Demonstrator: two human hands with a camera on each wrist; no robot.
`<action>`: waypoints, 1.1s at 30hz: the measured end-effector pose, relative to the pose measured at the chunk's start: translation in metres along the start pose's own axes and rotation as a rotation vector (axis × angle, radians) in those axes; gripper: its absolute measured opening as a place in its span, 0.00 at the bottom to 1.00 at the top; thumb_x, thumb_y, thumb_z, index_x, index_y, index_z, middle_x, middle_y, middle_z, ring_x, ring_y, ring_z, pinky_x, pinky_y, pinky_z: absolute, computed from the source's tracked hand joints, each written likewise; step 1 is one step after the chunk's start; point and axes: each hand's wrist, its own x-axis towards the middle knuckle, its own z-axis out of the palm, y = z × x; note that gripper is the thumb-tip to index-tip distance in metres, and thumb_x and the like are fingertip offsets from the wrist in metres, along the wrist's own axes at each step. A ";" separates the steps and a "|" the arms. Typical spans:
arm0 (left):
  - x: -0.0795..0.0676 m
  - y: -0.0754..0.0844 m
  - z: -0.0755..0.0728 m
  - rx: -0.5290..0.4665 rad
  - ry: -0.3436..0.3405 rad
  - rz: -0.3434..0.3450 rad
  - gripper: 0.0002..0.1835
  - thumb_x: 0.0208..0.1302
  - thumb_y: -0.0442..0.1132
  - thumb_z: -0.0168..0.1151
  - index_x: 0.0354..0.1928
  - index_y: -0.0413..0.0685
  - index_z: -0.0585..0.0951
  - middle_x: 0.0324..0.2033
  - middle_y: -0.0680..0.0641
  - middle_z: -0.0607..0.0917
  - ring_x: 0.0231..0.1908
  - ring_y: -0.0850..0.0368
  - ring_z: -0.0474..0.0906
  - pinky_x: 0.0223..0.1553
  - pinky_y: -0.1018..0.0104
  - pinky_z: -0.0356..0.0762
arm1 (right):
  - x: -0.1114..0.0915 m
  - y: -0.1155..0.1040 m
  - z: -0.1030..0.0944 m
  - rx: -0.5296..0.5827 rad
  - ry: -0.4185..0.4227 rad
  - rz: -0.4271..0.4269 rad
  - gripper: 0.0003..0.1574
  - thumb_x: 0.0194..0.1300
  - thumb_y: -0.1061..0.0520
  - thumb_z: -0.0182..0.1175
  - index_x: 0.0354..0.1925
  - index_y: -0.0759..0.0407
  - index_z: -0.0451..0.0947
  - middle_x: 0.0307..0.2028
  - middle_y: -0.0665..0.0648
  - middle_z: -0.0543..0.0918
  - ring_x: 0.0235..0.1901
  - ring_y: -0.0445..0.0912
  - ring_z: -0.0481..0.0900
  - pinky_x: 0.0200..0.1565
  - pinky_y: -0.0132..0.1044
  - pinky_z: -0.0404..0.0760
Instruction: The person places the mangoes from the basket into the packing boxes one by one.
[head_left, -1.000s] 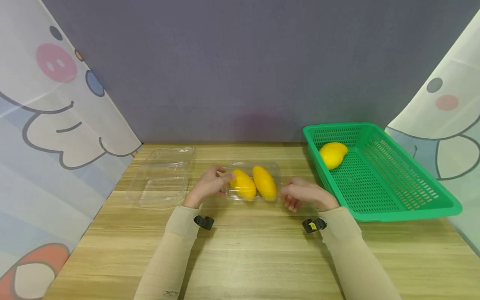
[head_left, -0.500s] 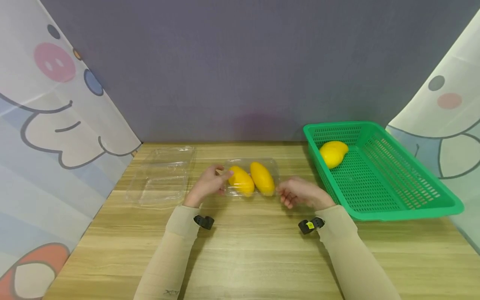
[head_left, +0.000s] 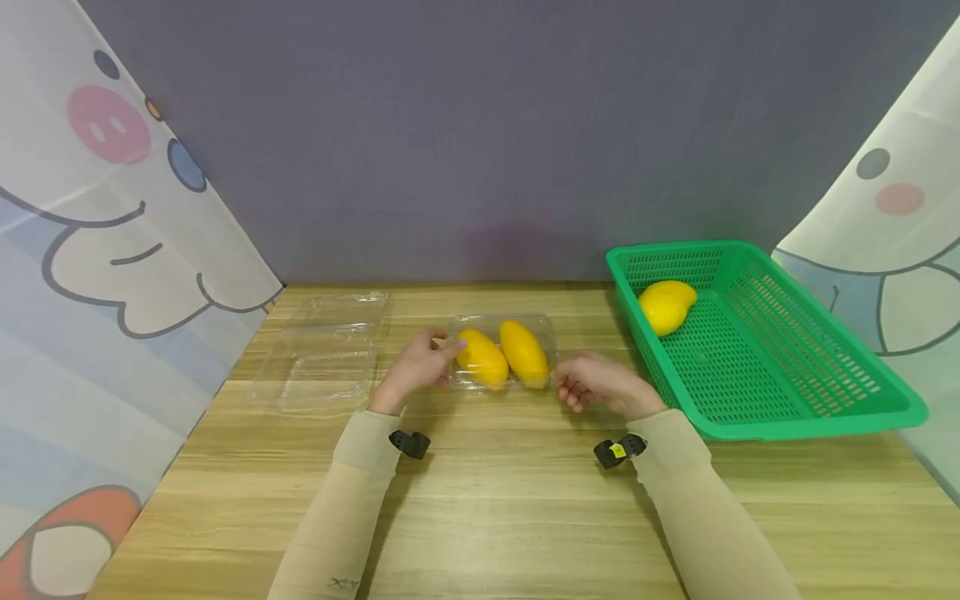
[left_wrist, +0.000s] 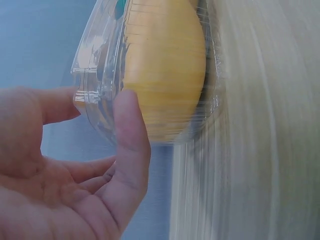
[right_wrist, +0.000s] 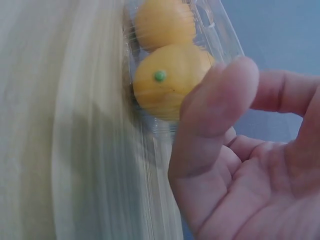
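Observation:
A clear plastic clamshell box [head_left: 498, 318] lies in front of me at the middle of the table. Inside sit two yellow mangoes, the left mango [head_left: 483, 362] and the right mango [head_left: 524, 354]. My left hand [head_left: 422, 362] grips the box's left end; in the left wrist view its thumb [left_wrist: 131, 120] presses the side and a finger touches the upper edge. At the right front corner, my right hand [head_left: 600, 382] has its thumb and curled fingers at the box's edge. The right wrist view shows a mango's green stem spot [right_wrist: 160, 75] through the plastic, and the thumb [right_wrist: 220, 100] hides that corner.
To the right stands a green slotted basket [head_left: 757, 358] with yellow mangoes [head_left: 666, 307] at its far left corner. Another clear plastic box [head_left: 326, 354] lies unfolded at the left. A grey wall [head_left: 480, 150] rises behind the wooden table [head_left: 480, 508].
The clamshell box with its mangoes has shifted slightly away and a little left. My right hand has moved slightly left with it; the left hand stays at the box's left end.

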 end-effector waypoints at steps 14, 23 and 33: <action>0.001 -0.001 -0.001 -0.090 0.016 0.055 0.30 0.75 0.44 0.52 0.71 0.33 0.65 0.34 0.39 0.81 0.33 0.49 0.81 0.47 0.54 0.82 | 0.005 0.002 0.004 0.086 0.091 0.000 0.11 0.65 0.62 0.51 0.36 0.73 0.73 0.22 0.54 0.76 0.18 0.42 0.72 0.25 0.32 0.78; -0.001 -0.002 -0.004 -0.051 -0.081 0.035 0.39 0.61 0.32 0.54 0.76 0.37 0.57 0.38 0.37 0.79 0.31 0.49 0.78 0.41 0.53 0.83 | 0.006 0.002 0.006 0.086 0.096 -0.012 0.12 0.67 0.63 0.50 0.37 0.73 0.74 0.22 0.54 0.76 0.19 0.42 0.72 0.25 0.32 0.78; 0.001 -0.003 0.001 -0.065 -0.110 0.012 0.43 0.60 0.34 0.51 0.79 0.41 0.50 0.22 0.46 0.75 0.22 0.55 0.71 0.29 0.62 0.77 | 0.008 0.001 0.007 0.096 0.112 -0.001 0.12 0.68 0.62 0.49 0.37 0.73 0.73 0.22 0.53 0.75 0.18 0.42 0.71 0.24 0.32 0.77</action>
